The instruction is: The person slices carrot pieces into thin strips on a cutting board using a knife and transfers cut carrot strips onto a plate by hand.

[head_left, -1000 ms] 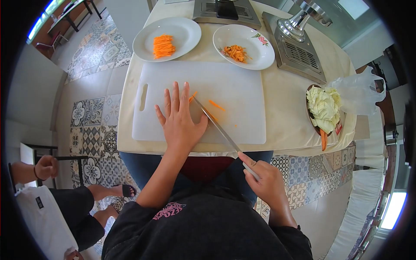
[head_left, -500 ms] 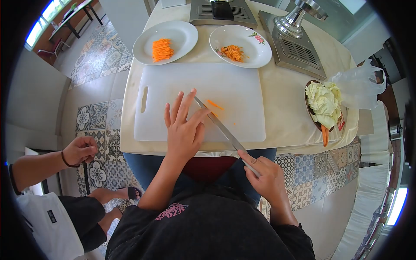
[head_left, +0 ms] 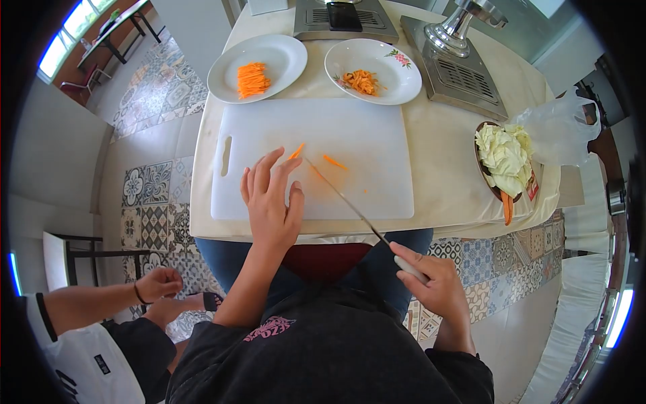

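Observation:
My right hand (head_left: 431,276) is wrapped round the pale handle of a knife (head_left: 346,200), whose blade slants up and left over the white cutting board (head_left: 269,121). Fingers apart, my left hand (head_left: 274,195) hovers at the board's left middle with nothing visible in its grasp. Just beyond its fingertips lies a small piece of carrot (head_left: 297,151). Another thin carrot strip (head_left: 334,162) rests right of the knife tip. Behind the board, an oval white plate (head_left: 286,60) carries a neat stack of carrot strips (head_left: 253,80), and a flowered plate (head_left: 400,84) holds carrot scraps (head_left: 362,82).
At the right, a brown dish (head_left: 479,158) holds cabbage leaves (head_left: 503,156) and carrot beside a plastic bag (head_left: 562,128). Two metal stoves (head_left: 471,84) (head_left: 383,27) stand at the back, a black phone-like object (head_left: 344,17) on one. Another person's hand (head_left: 161,283) is at lower left.
The knife has moved down and right, away from my left hand. My left hand has shifted slightly left and down, exposing a carrot piece. The other person's hand has moved lower and right.

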Motion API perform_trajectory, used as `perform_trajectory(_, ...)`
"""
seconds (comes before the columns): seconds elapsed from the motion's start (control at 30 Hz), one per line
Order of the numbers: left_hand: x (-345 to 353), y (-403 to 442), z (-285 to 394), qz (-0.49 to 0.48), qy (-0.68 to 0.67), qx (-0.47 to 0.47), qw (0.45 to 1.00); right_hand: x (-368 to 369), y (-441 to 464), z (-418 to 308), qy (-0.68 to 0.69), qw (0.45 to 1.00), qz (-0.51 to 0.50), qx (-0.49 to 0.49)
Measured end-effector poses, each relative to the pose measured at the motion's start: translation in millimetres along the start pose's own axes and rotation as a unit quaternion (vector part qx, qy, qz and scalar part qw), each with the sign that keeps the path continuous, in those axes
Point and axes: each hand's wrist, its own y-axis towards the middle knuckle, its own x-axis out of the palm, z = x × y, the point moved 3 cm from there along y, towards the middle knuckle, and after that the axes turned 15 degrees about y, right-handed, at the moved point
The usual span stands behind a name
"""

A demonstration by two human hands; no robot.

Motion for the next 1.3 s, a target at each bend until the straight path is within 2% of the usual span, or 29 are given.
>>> perform_trajectory(0.03, 0, -2, -3, 0.04, 0.018, 0.007, 0.999, -7, -3, 0, 0.034, 0.999, 0.001, 0.034)
perform_trajectory(0.13, 2, -10, -1, -0.014, 0.029, -0.043, 0.999, -20, -7, -4, 0.137, 0.975, 0.003, 0.175)
perform_trajectory(0.17, 7, -13, -1, -0.037, 0.031, -0.046, 0.998, -23, -7, -5, 0.155, 0.968, 0.0, 0.197)
perform_trajectory(0.3, 21, -19, 6, -0.044, 0.057, -0.029, 0.997, -24, -11, 1, 0.159, 0.964, -0.029, 0.211)
perform_trajectory(0.53, 23, -15, 12, -0.026, 0.062, -0.026, 0.997, -18, -17, 2, 0.255, 0.927, -0.071, 0.268)
perform_trajectory(0.67, 24, -11, 11, -0.004, 0.091, -0.02, 0.996, -9, -14, 1, 0.266, 0.923, -0.081, 0.266)
perform_trajectory(1.07, 26, 23, -19, 0.048, 0.16, -0.049, 0.985, 15, 23, -5, 0.208, 0.957, -0.087, 0.181)
perform_trajectory(1.3, 24, 30, -21, 0.049, 0.133, -0.041, 0.989, -6, 5, -8, 0.205, 0.957, -0.035, 0.202)
